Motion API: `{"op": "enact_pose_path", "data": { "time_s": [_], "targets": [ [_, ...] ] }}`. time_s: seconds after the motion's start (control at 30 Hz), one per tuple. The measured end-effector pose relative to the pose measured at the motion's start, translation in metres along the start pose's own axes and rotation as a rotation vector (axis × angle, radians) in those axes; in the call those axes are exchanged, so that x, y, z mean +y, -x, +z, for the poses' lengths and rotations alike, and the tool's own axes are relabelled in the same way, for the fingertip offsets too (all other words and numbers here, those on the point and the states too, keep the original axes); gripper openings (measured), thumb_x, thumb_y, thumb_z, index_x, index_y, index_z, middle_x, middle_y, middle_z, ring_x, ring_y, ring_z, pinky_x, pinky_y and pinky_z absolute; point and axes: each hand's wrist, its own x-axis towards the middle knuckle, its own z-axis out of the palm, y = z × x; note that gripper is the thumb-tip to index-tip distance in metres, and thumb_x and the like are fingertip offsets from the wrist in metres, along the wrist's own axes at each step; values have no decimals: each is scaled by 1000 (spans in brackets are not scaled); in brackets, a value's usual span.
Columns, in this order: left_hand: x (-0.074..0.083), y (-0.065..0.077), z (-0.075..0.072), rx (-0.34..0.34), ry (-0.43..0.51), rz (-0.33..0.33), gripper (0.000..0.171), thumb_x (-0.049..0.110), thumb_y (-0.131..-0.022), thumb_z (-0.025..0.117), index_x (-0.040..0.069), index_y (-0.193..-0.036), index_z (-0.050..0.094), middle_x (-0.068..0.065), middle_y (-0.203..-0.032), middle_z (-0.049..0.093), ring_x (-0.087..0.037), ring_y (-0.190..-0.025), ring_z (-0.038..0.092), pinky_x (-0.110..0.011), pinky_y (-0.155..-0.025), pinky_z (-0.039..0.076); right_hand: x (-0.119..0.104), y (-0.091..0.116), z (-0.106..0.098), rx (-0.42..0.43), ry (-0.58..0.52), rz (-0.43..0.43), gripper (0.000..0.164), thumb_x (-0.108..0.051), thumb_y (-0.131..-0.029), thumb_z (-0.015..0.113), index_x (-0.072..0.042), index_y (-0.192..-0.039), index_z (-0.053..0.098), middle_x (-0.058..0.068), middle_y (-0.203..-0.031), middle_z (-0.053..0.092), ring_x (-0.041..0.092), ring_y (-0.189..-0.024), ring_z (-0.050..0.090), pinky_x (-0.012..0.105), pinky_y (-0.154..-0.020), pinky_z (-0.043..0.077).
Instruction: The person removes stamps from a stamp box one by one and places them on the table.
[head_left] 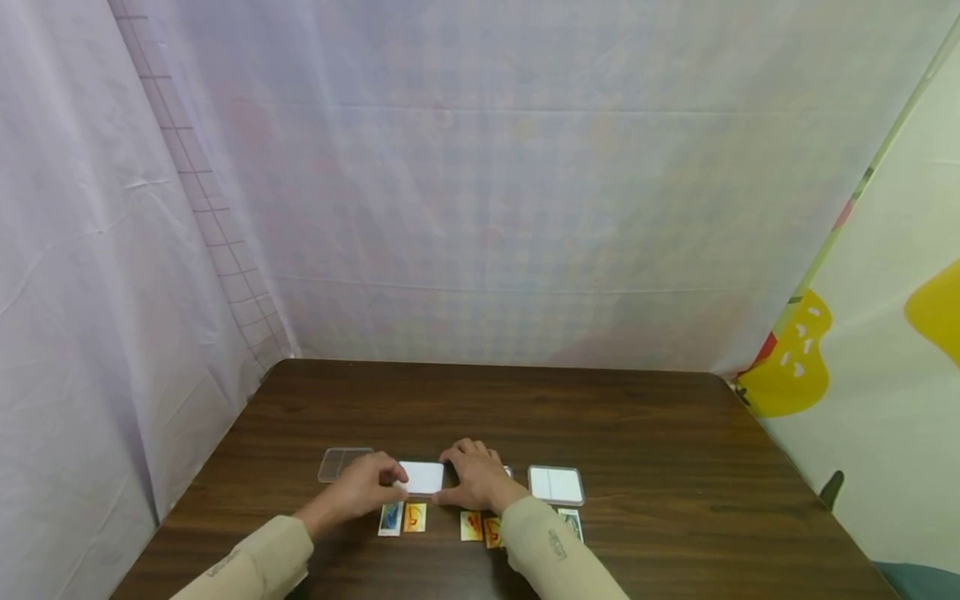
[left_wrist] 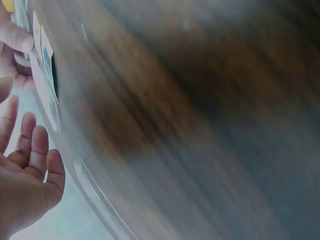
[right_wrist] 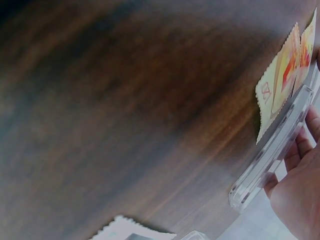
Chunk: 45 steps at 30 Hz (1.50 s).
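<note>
A white rectangular case lies between my two hands in the head view. At its left end is my left hand, thumb and forefinger beside the edge. The left wrist view shows the left hand's other fingers loosely bent and apart, with nothing in them. My right hand is spread at the case's right end, thumb by the near corner and forefinger by the far one. Beneath this hand a second clear-edged case is mostly hidden. Near the left hand lie a blue stamp and a yellow stamp.
A clear plastic cover lies left on the brown table. Farther right is another white case. Orange-yellow stamps lie in front of the right hand, and a greenish stamp is partly behind the right sleeve.
</note>
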Motion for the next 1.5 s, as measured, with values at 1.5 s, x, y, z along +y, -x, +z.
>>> {"op": "enact_pose_path", "data": {
  "time_s": [1.5],
  "targets": [
    [-70,12,-65,92,-93,31,41,22,-76,83,0,-107,68,-13,-100,63,-29,-89,59,-44,-80,48,10,-7,13,25,12,-5,61,-52,-85,73,-16,-131,58,9,-136,48,30,-128,42,53,-107,32]
  ]
}}
